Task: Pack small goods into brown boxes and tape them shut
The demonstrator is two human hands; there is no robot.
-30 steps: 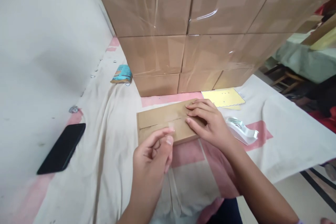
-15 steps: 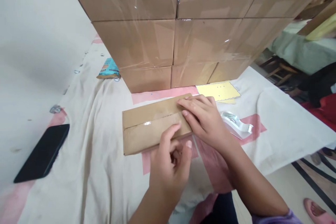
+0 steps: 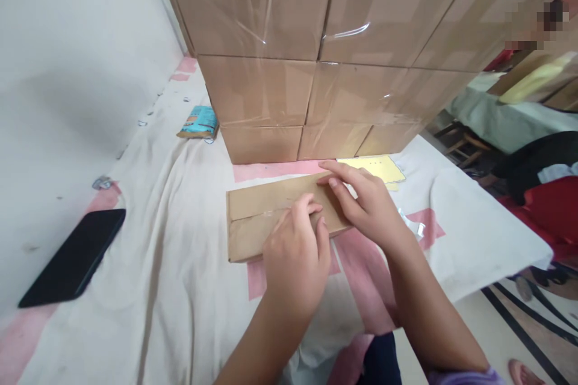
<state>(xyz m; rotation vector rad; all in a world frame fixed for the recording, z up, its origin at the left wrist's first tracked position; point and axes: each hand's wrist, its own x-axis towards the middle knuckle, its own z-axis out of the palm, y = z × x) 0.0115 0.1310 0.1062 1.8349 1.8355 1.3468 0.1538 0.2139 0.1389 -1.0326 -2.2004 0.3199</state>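
Note:
A flat brown paper package (image 3: 253,216) lies on a white and pink cloth (image 3: 180,289) in front of me. My left hand (image 3: 295,258) rests on the package's near edge, fingers curled and pressed down on a strip of clear tape along the flap seam. My right hand (image 3: 365,204) lies flat on the package's right end, fingers stretched out and holding it down. A clear tape dispenser (image 3: 413,225) is mostly hidden behind my right wrist.
A tall stack of cardboard boxes wrapped in plastic film (image 3: 325,54) stands just behind the package. A black phone (image 3: 72,258) lies at the left by the wall. A yellow card (image 3: 377,168) and a blue packet (image 3: 198,122) lie near the boxes.
My left hand has moved forward from the air onto the package and now presses the tape down. My right hand stays on the right end. The camera has shifted slightly.

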